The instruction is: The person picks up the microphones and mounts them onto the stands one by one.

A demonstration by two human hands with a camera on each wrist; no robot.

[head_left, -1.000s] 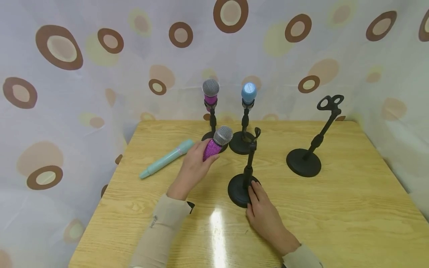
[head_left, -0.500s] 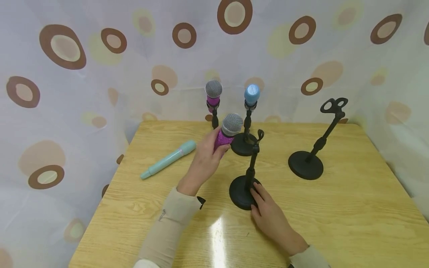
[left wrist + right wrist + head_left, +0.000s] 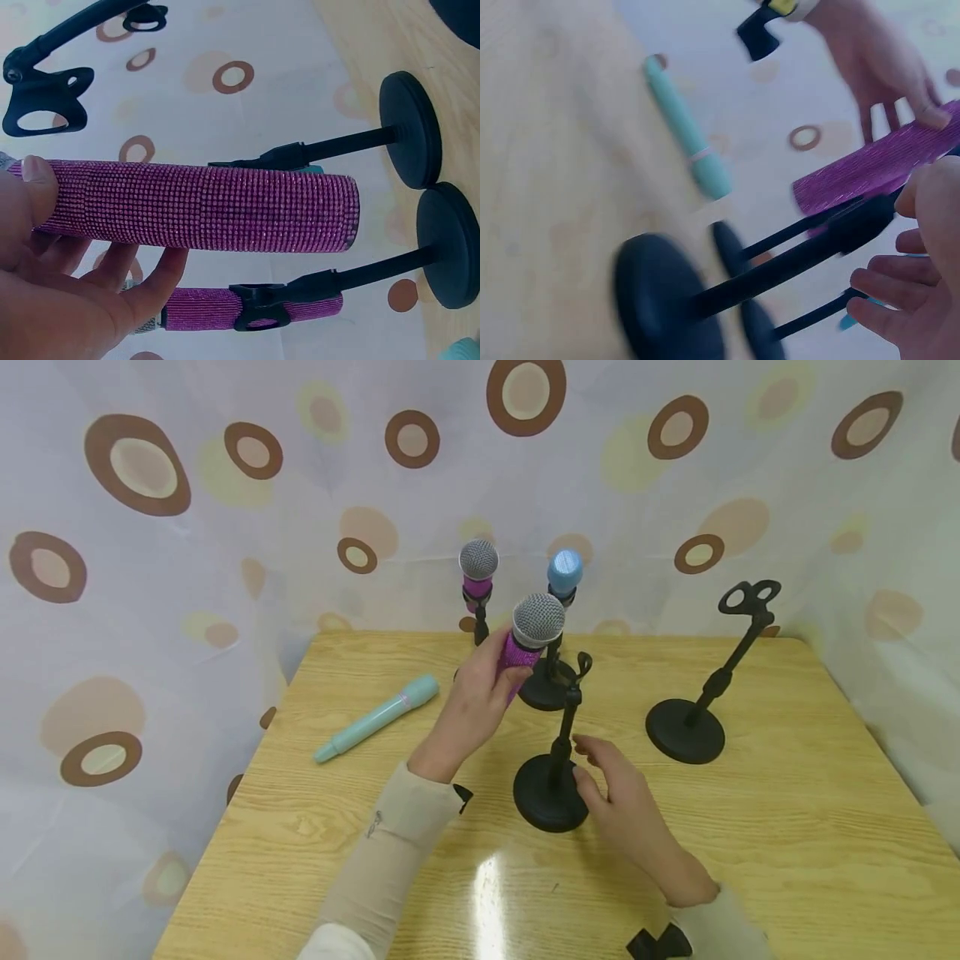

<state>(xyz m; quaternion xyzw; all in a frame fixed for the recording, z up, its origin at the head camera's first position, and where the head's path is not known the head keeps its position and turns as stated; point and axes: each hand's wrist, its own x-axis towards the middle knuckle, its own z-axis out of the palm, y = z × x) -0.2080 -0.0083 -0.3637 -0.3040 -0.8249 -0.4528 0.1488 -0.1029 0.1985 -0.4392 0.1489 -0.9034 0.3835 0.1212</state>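
My left hand (image 3: 476, 706) grips a purple, glittery microphone (image 3: 538, 620) with a silver mesh head, held up and tilted just left of the front stand's clip. The left wrist view shows the thumb over the rhinestone-covered handle (image 3: 210, 206) and the fingers beneath it. That front black microphone stand (image 3: 551, 806) has a round base and a bare clip. Close to its right side is my right hand (image 3: 633, 810), fingers parted and loosely bent beside the pole. In the right wrist view the right hand (image 3: 922, 270) holds nothing; whether the thumb touches the pole I cannot tell.
Behind stand two black stands, one bearing another purple microphone (image 3: 478, 564), the other a blue microphone (image 3: 565, 572). A mint-green microphone (image 3: 378, 718) lies on the wooden table (image 3: 300, 860) at left. Another bare stand (image 3: 686, 731) is at right. A patterned curtain hangs behind.
The left hand has raised the purple microphone up and to the right, toward the front stand's clip. The right hand has left that stand's base and moved up beside the pole.
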